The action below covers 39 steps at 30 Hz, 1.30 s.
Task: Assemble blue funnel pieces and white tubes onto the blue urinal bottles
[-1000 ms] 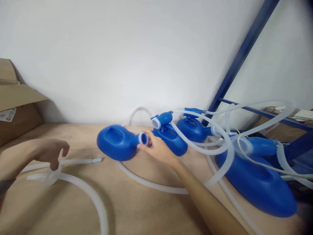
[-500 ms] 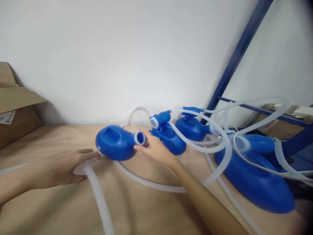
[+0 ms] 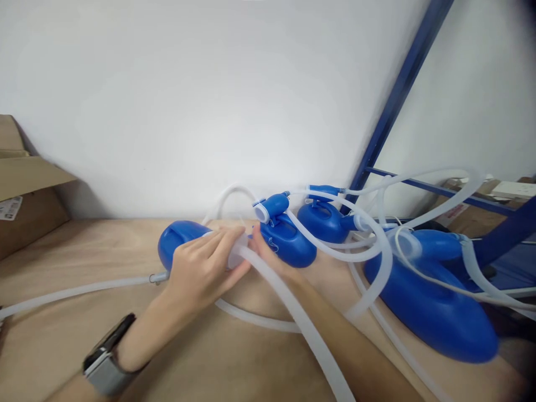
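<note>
My left hand (image 3: 201, 271), with a watch (image 3: 108, 360) on its wrist, grips a translucent white cap (image 3: 238, 254) by the rim. The cap is at the mouth of a blue urinal bottle (image 3: 178, 234) lying on the table; whether it is seated I cannot tell. A thick white hose (image 3: 295, 304) runs from the cap toward me. Across the bottle's neck, my right hand (image 3: 270, 257) is closed from the far right side, its fingertips partly hidden. Left of the bottle, a hose end with a metal clamp (image 3: 154, 278) lies by its base.
More blue urinal bottles (image 3: 288, 245) with looped hoses (image 3: 387, 262) stand to the right, the largest bottle (image 3: 431, 310) nearest. Behind them rises a blue metal frame (image 3: 393, 106). An open cardboard box (image 3: 36, 201) sits at the left against the white wall (image 3: 167, 111).
My left hand has carried the cap and its hose rightward from the left side of the table to the bottle's mouth. My right hand has stayed at the bottle's neck.
</note>
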Each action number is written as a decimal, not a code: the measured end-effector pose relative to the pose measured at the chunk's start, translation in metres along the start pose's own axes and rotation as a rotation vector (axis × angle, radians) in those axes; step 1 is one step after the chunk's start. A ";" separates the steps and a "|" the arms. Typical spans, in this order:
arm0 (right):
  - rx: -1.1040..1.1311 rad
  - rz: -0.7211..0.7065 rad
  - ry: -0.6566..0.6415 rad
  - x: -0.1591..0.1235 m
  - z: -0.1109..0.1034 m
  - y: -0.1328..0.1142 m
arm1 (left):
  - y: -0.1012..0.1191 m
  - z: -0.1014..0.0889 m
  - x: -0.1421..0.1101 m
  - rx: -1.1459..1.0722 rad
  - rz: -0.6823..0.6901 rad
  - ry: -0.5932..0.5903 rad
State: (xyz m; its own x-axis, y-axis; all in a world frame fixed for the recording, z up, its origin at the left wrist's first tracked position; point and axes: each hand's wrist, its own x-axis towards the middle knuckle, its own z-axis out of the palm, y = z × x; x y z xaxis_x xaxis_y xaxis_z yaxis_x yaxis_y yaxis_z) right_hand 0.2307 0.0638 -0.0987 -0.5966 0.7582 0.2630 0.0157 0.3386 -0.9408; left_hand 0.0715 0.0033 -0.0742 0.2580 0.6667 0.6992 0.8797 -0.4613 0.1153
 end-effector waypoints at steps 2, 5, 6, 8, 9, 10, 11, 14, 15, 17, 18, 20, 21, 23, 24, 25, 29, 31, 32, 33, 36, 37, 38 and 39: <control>0.221 0.032 -0.085 0.000 -0.005 0.002 | -0.002 0.012 0.001 0.052 -0.002 -0.006; 0.325 0.051 -0.083 0.000 -0.010 0.006 | -0.009 0.028 0.001 0.073 0.024 -0.022; 0.320 0.070 -0.077 0.001 -0.011 0.006 | -0.012 0.032 0.001 0.070 0.029 -0.025; 0.319 0.135 -0.068 0.002 -0.011 0.006 | -0.017 0.036 0.001 0.049 0.041 -0.037; 0.332 0.182 -0.056 0.002 -0.011 0.006 | -0.020 0.036 0.001 0.030 0.059 -0.058; 0.357 0.230 -0.036 0.002 -0.010 0.006 | -0.024 0.034 0.002 0.006 0.090 -0.094; 0.392 0.270 -0.015 0.003 -0.010 0.007 | -0.030 0.031 0.003 -0.022 0.130 -0.150; 0.494 0.335 0.020 0.004 -0.011 0.009 | -0.063 0.016 0.007 -0.083 0.199 -0.391; 0.502 0.343 0.016 0.004 -0.012 0.010 | -0.078 0.011 0.007 -0.075 0.169 -0.462; 0.474 0.349 -0.013 0.006 -0.015 0.011 | -0.108 0.005 0.007 0.018 0.046 -0.518; 0.454 0.351 -0.028 0.006 -0.017 0.011 | -0.121 0.004 0.005 0.064 -0.004 -0.536; 0.419 0.352 -0.029 0.007 -0.018 0.012 | -0.139 0.008 0.003 0.091 -0.040 -0.553; 0.403 0.354 -0.013 0.008 -0.018 0.012 | -0.143 0.011 0.002 0.085 -0.034 -0.551; 0.340 0.362 0.035 0.008 -0.019 0.013 | -0.143 0.017 0.000 0.066 -0.006 -0.528; 0.289 0.364 0.055 0.008 -0.020 0.013 | -0.141 0.020 0.000 0.076 0.007 -0.503; 0.234 0.364 0.068 0.008 -0.022 0.013 | -0.137 0.022 0.001 0.099 0.019 -0.473; 0.081 0.357 0.121 0.008 -0.035 0.015 | -0.125 0.026 0.002 0.209 0.067 -0.366; 0.045 0.351 0.166 0.009 -0.042 0.016 | -0.122 0.028 0.001 0.207 0.076 -0.356; 0.021 0.337 0.187 0.009 -0.045 0.017 | -0.120 0.029 0.001 0.198 0.076 -0.355; -0.005 0.309 0.208 0.010 -0.047 0.017 | -0.119 0.030 0.001 0.188 0.074 -0.357; -0.088 0.185 0.227 0.010 -0.047 0.016 | -0.114 0.032 0.000 0.172 0.084 -0.379; -0.120 0.155 0.220 0.009 -0.046 0.015 | -0.113 0.031 0.001 0.170 0.091 -0.386; -0.154 0.144 0.205 0.008 -0.046 0.013 | -0.111 0.031 0.001 0.167 0.095 -0.389; -0.191 0.146 0.181 0.007 -0.045 0.012 | -0.110 0.031 0.001 0.165 0.095 -0.388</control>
State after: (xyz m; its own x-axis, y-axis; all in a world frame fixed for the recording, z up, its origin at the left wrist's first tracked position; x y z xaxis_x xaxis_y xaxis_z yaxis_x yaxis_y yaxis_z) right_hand 0.2625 0.0982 -0.0989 -0.4242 0.8880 0.1778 0.2520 0.3043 -0.9187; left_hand -0.0124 0.0726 -0.1079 0.4448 0.8109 0.3804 0.8885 -0.4530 -0.0733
